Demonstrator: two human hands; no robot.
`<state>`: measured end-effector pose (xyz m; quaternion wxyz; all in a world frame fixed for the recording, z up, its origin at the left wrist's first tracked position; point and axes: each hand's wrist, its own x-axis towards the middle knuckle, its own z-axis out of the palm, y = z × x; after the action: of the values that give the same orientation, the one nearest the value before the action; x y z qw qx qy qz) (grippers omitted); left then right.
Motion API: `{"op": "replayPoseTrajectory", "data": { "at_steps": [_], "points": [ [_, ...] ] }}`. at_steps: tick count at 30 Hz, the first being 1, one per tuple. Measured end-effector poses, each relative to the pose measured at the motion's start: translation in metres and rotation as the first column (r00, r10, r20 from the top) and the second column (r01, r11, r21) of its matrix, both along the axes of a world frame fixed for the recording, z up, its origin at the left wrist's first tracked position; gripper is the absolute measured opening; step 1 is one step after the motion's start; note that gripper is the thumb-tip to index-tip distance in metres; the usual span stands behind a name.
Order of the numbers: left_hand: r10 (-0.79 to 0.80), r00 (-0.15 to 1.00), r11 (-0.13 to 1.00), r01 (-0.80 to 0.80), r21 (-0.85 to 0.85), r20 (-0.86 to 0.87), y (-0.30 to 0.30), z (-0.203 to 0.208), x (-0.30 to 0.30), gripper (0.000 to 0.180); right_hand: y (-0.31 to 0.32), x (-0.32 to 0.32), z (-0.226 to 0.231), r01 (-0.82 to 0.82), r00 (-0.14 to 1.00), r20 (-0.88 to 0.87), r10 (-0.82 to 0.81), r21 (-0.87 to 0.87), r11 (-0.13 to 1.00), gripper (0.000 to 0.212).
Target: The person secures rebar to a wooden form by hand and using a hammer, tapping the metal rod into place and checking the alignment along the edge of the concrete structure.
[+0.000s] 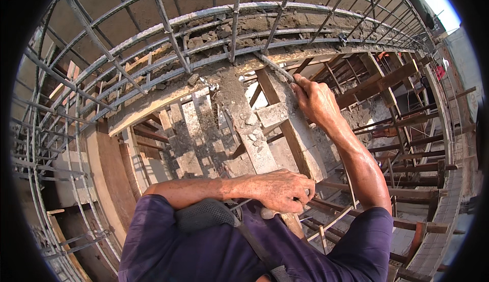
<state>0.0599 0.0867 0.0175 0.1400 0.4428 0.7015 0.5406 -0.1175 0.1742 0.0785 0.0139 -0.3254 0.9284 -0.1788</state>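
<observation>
Rod (276, 68), slim, straight and dull grey, slants down through the upper centre of the frame, from the lowest bars of a steel rebar grid (235, 22) to the right hand (317, 101), whose thumb and fingers are closed around its lower end; whether its far tip touches the steel cannot be told. The left hand (282, 190), at lower centre, has its fingers curled in, and I cannot tell whether they grip anything; a rounded pale knob (268, 213) shows just beneath it. Ribbed rebar arches across the top of the frame and crowds the left, with crumbly grey-brown rubble (206, 36) packed behind its bars. Between the arms, a flat plank (261, 156) strewn with mortar crumbs, a short squared block (272, 114) and a thick, dusty beam (301, 147) stand in the way of the space beneath. Rough timber framing (415, 193) crisscrosses the right side. Purple cloth sleeves (364, 233) and a dark mesh pad (206, 219) fill the lower part.
</observation>
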Motion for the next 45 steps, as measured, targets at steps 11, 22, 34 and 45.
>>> {"op": "replayPoseTrajectory", "data": {
  "at_steps": [11,22,34,45],
  "points": [
    [0.031,0.999,0.999,-0.031,-0.009,-0.012,-0.001,0.002,0.002,0.016,-0.034,0.012,-0.004,-0.051,0.998,0.039,0.053,-0.037,0.998,0.032],
    [0.11,0.993,0.994,-0.11,-0.01,-0.034,-0.005,0.001,0.01,0.016,-0.021,0.008,-0.004,-0.052,0.996,0.066,0.054,-0.034,0.998,0.038],
    [0.221,0.974,0.975,-0.22,0.024,-0.052,-0.004,-0.002,0.017,0.022,0.025,-0.015,-0.021,0.01,0.992,-0.123,-0.008,0.014,1.0,0.037],
    [0.227,0.972,0.972,-0.23,-0.051,-0.069,-0.002,0.0,0.015,0.02,0.001,0.015,-0.022,-0.002,1.0,-0.024,0.0,-0.054,0.999,0.037]
  ]
}}
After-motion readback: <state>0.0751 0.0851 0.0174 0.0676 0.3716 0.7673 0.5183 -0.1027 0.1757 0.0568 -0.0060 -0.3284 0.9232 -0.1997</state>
